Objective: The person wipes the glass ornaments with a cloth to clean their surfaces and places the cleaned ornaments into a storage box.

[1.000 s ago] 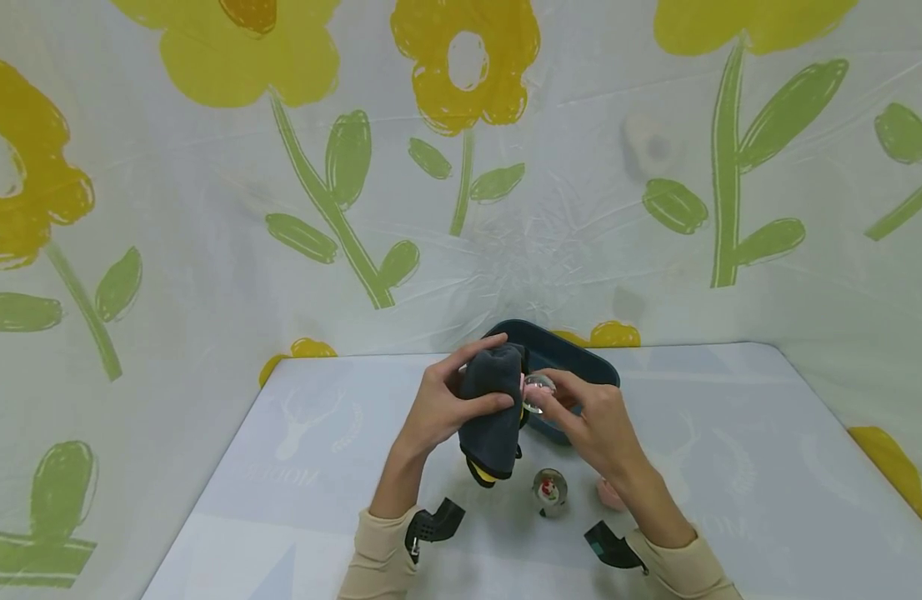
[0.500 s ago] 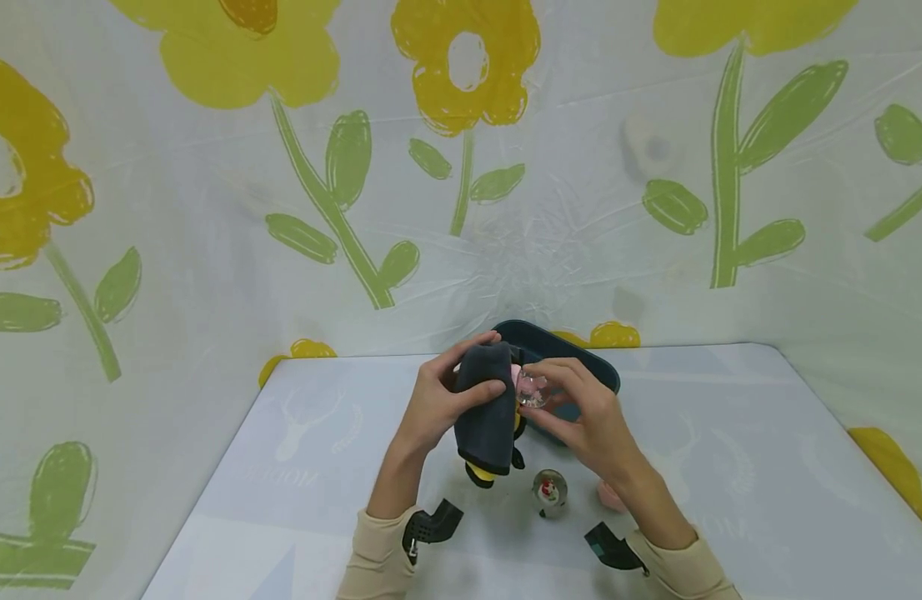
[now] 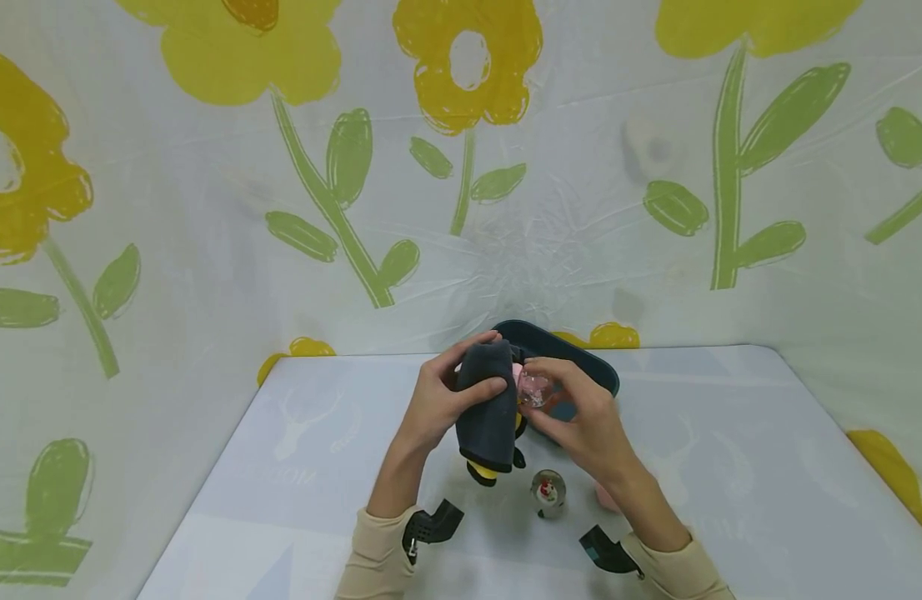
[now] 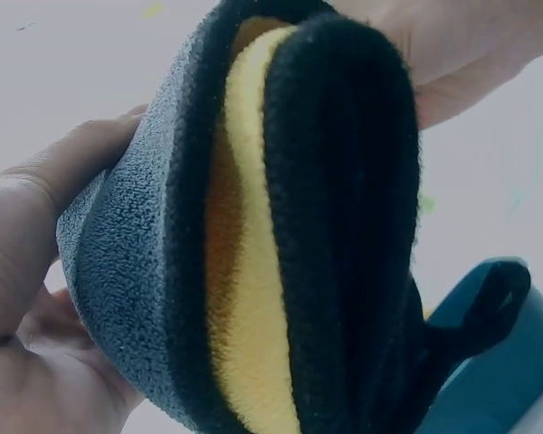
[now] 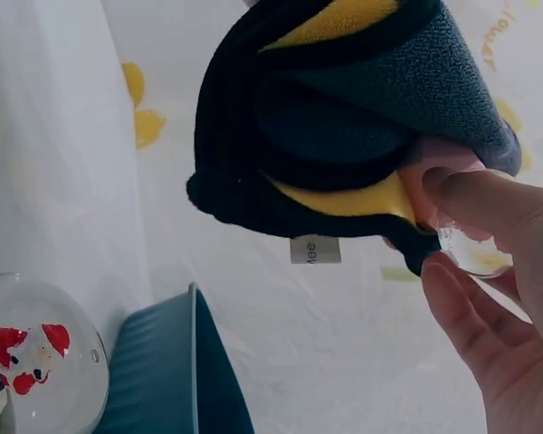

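Grips with the left hand (image 3: 440,400) and pinches with the right hand (image 3: 587,408), both up over the big pale table (image 3: 318,450). Has a dark blue tub (image 3: 581,358) just past the hands, partly covered by them (cannot see all of the inside, so cannot tell about anything put in there). Holds a soft grey and yellow cloth (image 3: 485,408), folded over and squeezed tight in the left hand, up in the air. Holds a clear ball (image 3: 534,389) clamped in the right hand, pink end against the cloth. Looks like the middle of a rub, to guess from that touch. Has not put this ball down yet, so seems unfinished with it. Has another ball (image 3: 547,492), red and white inside, on the table near the hands, touched by neither. Cannot tell whether done or waiting. Has a pink thing (image 3: 606,497) too, half hidden by the right arm (image 3: 647,500); maybe left for later.
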### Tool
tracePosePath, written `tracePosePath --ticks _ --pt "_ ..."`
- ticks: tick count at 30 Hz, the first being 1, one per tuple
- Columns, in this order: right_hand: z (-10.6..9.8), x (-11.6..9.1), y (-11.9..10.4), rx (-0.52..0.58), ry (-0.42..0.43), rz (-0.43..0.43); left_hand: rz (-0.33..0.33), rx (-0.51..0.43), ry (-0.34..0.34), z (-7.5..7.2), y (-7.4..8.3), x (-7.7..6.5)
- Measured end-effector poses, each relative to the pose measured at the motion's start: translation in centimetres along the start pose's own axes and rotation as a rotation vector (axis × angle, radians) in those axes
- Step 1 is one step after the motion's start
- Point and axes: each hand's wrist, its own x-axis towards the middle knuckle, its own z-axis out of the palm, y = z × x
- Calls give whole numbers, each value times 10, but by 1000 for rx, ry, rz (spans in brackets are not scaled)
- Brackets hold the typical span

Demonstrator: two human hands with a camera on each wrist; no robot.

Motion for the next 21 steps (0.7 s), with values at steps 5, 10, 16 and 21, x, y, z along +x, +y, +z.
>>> tracePosePath --ticks 5,10,16,21 --pt "1 0 0 -27 10 28 -7 15 11 -3 0 -1" --pt "-1 -1 -1 2 44 89 -14 18 35 -7 0 -1" --pt "-6 -2 -2 12 80 133 -29 21 71 -14 -1 0" --pt "-10 -2 0 -26 67 128 -29 11 88 -18 -2 -1"
